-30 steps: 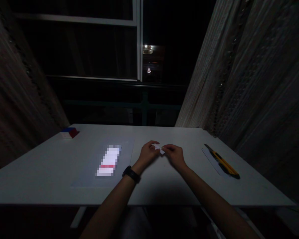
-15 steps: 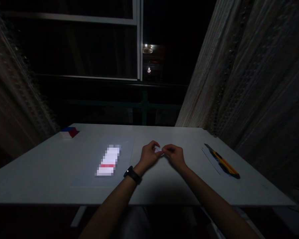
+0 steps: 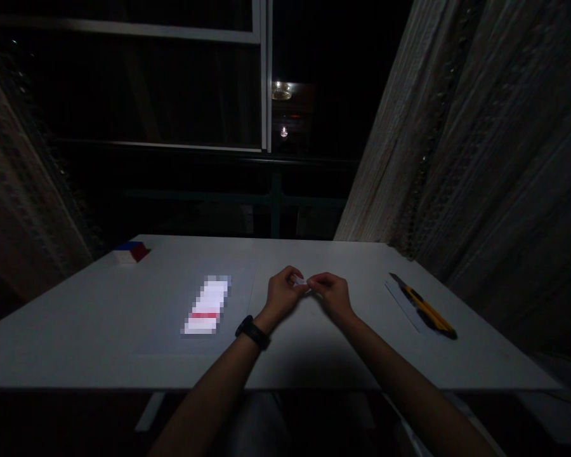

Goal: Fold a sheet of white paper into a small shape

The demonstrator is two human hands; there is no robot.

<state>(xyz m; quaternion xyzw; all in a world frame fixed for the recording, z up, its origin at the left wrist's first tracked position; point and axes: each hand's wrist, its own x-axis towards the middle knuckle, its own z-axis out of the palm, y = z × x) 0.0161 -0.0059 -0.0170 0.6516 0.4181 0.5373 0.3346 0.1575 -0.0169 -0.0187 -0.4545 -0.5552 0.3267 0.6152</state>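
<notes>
Over the middle of the white table (image 3: 323, 254), my two hands meet at the fingertips around a small white piece of paper (image 3: 299, 280), mostly hidden by the fingers. My left hand (image 3: 282, 293), with a dark watch (image 3: 253, 332) on its wrist, is closed on the paper between thumb and fingers. My right hand (image 3: 334, 296) pinches the paper's right end. To the left lies a large thin sheet (image 3: 164, 339) with a bright, blurred-out screen (image 3: 207, 306) on it. A yellow-and-black utility knife (image 3: 426, 311) rests at the right.
Under the knife is a narrow white strip (image 3: 404, 308). A cube with blue, red and white faces (image 3: 131, 252) sits at the far left corner. Curtains (image 3: 380, 146) hang on both sides of a dark window (image 3: 171, 89) behind the table.
Both hands keep hold of the paper, and the fingertips have shifted slightly; less of the paper shows between them. The whole view has tilted a little. Objects on the table have stayed put.
</notes>
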